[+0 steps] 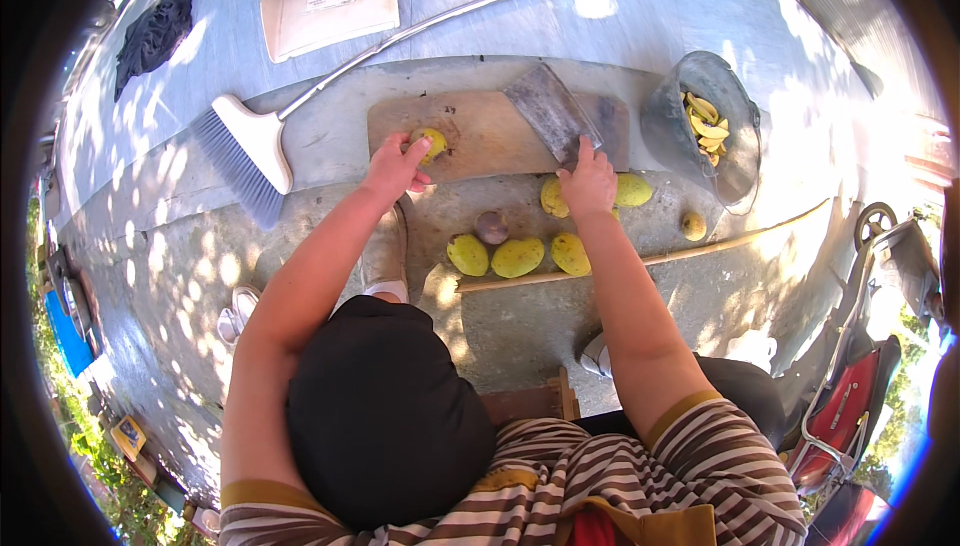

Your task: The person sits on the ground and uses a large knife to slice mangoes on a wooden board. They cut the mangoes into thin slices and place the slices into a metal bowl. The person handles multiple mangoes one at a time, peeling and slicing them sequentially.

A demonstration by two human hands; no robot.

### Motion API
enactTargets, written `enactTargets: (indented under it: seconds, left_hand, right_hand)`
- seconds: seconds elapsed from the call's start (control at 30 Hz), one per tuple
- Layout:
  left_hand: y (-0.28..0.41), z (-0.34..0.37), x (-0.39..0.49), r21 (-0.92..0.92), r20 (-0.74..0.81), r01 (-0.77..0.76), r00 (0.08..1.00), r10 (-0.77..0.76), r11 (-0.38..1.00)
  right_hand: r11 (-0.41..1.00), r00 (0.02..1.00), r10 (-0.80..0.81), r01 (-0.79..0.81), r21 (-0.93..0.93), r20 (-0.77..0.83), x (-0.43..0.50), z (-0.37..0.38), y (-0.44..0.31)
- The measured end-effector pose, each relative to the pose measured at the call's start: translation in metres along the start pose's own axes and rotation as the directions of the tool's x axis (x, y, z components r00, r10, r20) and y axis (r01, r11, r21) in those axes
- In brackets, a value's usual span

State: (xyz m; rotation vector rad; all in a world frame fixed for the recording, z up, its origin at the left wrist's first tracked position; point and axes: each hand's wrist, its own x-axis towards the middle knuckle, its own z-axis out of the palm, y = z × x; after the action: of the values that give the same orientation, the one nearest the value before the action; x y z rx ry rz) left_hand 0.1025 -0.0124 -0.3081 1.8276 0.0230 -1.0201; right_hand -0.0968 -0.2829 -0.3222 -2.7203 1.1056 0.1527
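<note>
My left hand [397, 167] grips a yellow mango [430, 145] at the left part of a wooden cutting board [472, 137]. In my right hand [589, 182] is a cleaver [551, 110], its wide dark blade slanting over the right part of the board. The handle is hidden under my fingers. Just below this hand, a yellow mango [553, 197] and a greener mango [632, 189] rest on the concrete. Nearer to me lie several more mangoes [517, 257] and a dark, purplish-brown round fruit [492, 227].
Right of the board, a tipped dark bucket [660, 122] holds yellow fruit pieces [705, 125]. A small brownish fruit [694, 225] lies below it, beside a long thin wooden strip [697, 251]. A broom [251, 141], a dustpan [330, 5] and a black plastic bag [154, 35] lie beyond.
</note>
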Motion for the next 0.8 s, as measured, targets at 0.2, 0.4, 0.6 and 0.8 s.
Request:
enactTargets:
  seconds: [0.2,0.4,0.6,0.8]
  left_hand:
    - [-0.012,-0.012,0.001,-0.166,0.099,0.008,0.995,0.008,0.986]
    - [-0.001,-0.007,-0.005,-0.239,0.128,0.045,0.992,-0.014,0.97]
    - [-0.02,-0.013,0.007,-0.26,0.126,0.011,0.992,0.022,0.966]
    - [-0.018,-0.005,0.008,-0.217,0.104,0.027,0.995,-0.004,0.976]
  right_hand:
    - [0.977,0.998,-0.004,0.019,0.213,-0.07,-0.009,-0.018,-0.021]
    - [0.743,1.0,0.009,0.012,0.669,-0.028,-0.042,-0.029,-0.086]
    - [0.816,0.977,-0.181,0.084,0.572,0.115,-0.066,-0.038,-0.141]
    - [0.838,0.979,-0.157,0.063,0.543,0.129,-0.065,-0.038,-0.153]
